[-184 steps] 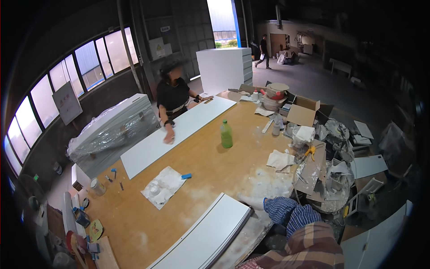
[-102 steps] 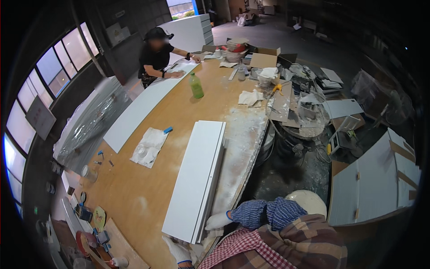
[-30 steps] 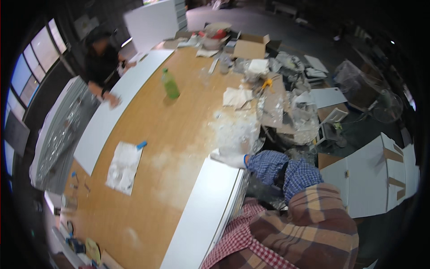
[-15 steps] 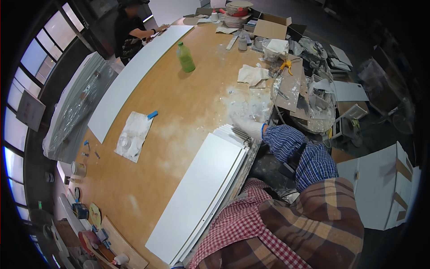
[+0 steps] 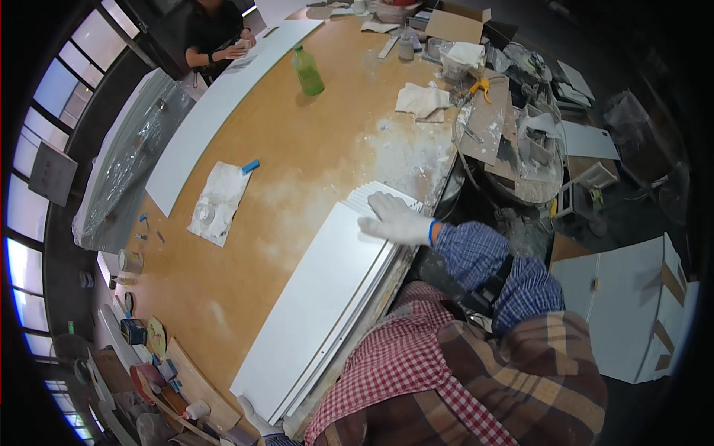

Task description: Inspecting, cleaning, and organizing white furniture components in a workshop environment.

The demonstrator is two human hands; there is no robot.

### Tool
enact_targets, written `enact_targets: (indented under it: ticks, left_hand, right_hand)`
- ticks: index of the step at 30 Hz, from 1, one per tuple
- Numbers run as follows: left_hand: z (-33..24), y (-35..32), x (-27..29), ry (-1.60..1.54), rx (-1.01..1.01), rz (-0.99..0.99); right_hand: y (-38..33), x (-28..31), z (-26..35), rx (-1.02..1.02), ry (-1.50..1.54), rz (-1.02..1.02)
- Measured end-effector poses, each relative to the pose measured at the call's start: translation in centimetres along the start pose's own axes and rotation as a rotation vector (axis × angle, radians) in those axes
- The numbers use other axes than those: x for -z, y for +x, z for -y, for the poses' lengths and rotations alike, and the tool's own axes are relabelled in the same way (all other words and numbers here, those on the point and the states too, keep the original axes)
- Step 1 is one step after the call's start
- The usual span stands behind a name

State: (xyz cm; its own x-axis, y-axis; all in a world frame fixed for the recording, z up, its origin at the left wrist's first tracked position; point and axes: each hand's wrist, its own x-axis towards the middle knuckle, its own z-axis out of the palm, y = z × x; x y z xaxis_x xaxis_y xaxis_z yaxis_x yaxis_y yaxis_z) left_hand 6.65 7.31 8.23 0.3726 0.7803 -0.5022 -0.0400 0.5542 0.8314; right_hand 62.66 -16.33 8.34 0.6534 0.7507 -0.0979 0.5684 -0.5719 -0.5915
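Observation:
On the near side of the table lies a stack of long white panels (image 5: 305, 297), its far ends fanned out in steps. My right hand (image 5: 394, 221), in a white glove with a blue cuff, rests flat on top near those far ends, fingers spread. At the stack's near end is my left hand (image 5: 256, 418), also in a white glove. Its fingers stretch along the panels' end edge, while the lower frame edge cuts off most of the arm.
The wooden table (image 5: 297, 201) bears a green bottle (image 5: 307, 72), a cloth (image 5: 221, 201) with a blue-handled tool and a long white panel (image 5: 216, 111). Across it, a co-worker's hands (image 5: 238, 50) hold something pale. A yellow air gun (image 5: 480, 89) lies right; cardboard (image 5: 621, 308) stands beside me.
My right hand has moved from the stack's far end onto its top face. My left hand has come into view at the near end. The co-worker's hands have lifted off the long panel.

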Motion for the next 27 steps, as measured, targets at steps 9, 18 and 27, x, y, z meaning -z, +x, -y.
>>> enact_targets:
  ticks: [9, 18, 27]
  left_hand:
    - [-4.9, 0.6, 4.3, 0.273, 0.074, -0.223]
    - [-8.6, -4.2, -14.7, 1.131, -0.398, -0.146]
    - [-5.8, 1.1, -33.4, 1.504, -0.494, 0.167]
  right_hand:
    - [-2.9, 8.0, -9.6, -0.465, 1.348, -0.521]
    - [-8.6, 5.0, -9.3, -0.563, 1.009, 0.249]
    - [-6.6, 3.4, -3.9, 0.428, 0.408, 0.546]
